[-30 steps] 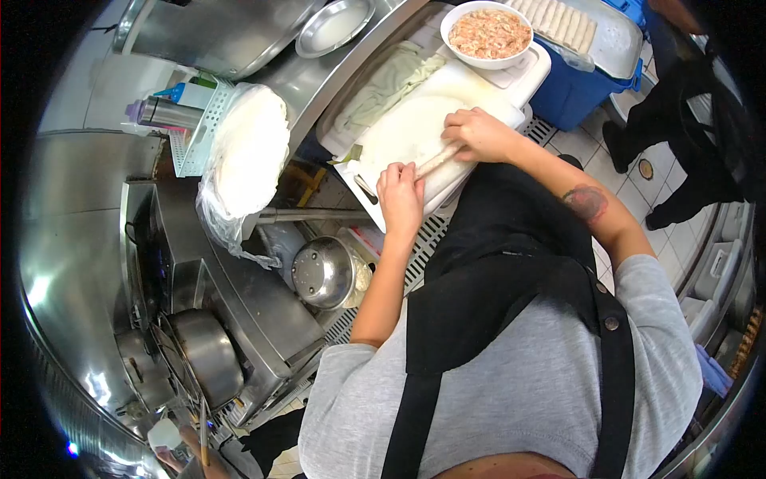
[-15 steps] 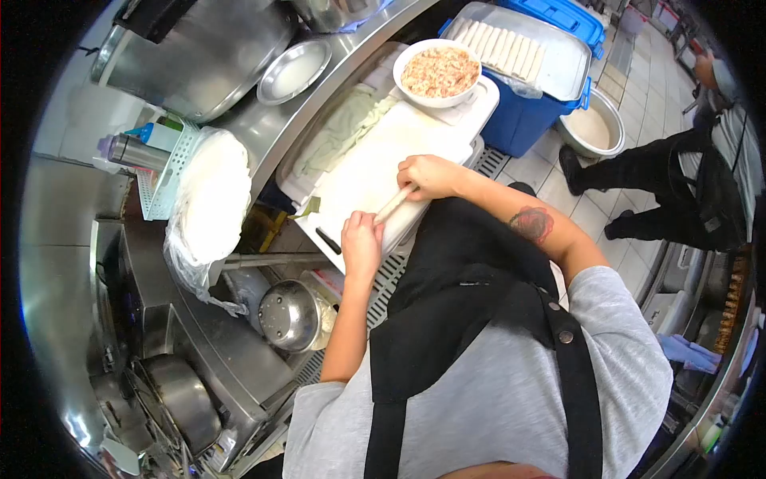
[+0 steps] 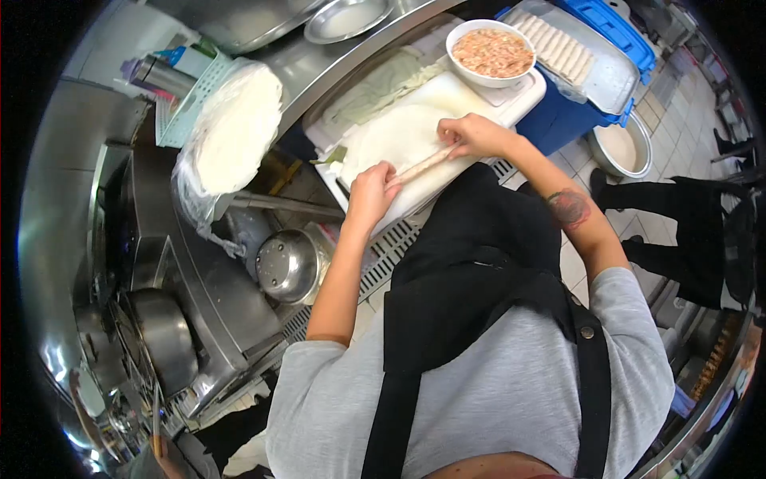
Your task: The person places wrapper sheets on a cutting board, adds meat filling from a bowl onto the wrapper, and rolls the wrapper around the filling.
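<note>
A thin pale roll (image 3: 424, 165) stretches between my two hands at the near edge of a white board (image 3: 520, 102). My left hand (image 3: 373, 191) pinches its left end, and my right hand (image 3: 475, 136) has fingers closed at the other end. Behind the roll, a flat white wrapper sheet (image 3: 399, 132) lies on the board. A white bowl of orange-pink filling (image 3: 492, 54) stands at the board's far right corner. Beside my left hand is a small green leaf-like piece (image 3: 336, 155). Crumpled pale green cloth (image 3: 375, 92) lies farther back.
Finished rolls (image 3: 554, 46) line a tray (image 3: 613, 84) on a blue bin (image 3: 550, 126). Plastic-wrapped round wrappers (image 3: 239, 124) rest left of the board. A metal bowl (image 3: 289, 266) sits below. One person (image 3: 678, 211) stands at right; another person's hand (image 3: 169, 457) shows lower left.
The view has shifted. My hands are farther apart, with more of the roll showing between them. Another person's hand and dark clothing have entered at the lower left.
</note>
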A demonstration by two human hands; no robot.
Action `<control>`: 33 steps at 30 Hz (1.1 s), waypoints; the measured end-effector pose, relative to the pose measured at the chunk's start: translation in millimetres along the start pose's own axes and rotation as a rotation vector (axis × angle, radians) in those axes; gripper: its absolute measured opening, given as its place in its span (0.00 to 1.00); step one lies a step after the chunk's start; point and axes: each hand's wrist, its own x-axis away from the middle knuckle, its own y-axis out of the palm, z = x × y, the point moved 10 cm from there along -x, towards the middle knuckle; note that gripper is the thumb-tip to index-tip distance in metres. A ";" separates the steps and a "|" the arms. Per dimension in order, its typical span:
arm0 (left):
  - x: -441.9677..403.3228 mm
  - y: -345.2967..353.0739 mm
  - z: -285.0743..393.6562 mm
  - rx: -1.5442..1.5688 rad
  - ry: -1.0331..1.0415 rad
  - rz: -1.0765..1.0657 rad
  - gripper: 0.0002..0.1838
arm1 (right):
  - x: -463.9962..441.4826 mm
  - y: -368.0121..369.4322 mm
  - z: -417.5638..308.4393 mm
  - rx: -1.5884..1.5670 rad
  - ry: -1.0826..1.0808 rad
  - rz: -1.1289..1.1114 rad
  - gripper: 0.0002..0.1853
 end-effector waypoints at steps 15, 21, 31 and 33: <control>-25.0 -1.6 -31.2 0.038 -0.037 -0.096 0.06 | -26.5 2.1 -14.2 0.231 -0.152 0.034 0.08; -12.3 15.1 13.7 -0.012 0.094 0.141 0.16 | -17.1 26.9 -31.5 0.251 -0.274 0.098 0.12; 7.7 21.8 29.3 -0.136 0.110 0.278 0.13 | -16.6 28.4 -31.0 0.254 -0.261 0.102 0.14; 10.9 12.4 19.4 -0.138 0.075 0.213 0.13 | -11.6 14.9 -24.1 0.256 -0.217 0.097 0.14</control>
